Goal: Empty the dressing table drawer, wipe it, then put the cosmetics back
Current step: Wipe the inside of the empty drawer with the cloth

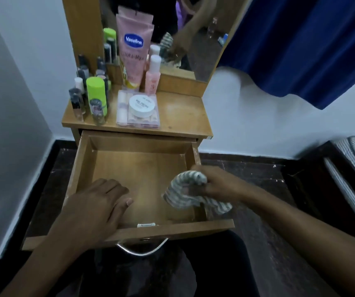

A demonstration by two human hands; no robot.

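The drawer [138, 179] stands pulled out, bare inside. At its front left corner the left hand [95, 209] rests open, palm down, over the front edge. At its right wall the right hand [217, 183] grips a striped cloth [185, 189] (bunched). Behind the drawer, the cosmetics [138, 108] sit on the counter [183, 116].

Both forearms are bare to the bottom edge of the view — no sleeves, watch or bracelets show. The left hand [95, 207] and right hand [217, 183] wear no rings that can be made out. The lap is covered in dark cloth, probably black trousers — blurred.
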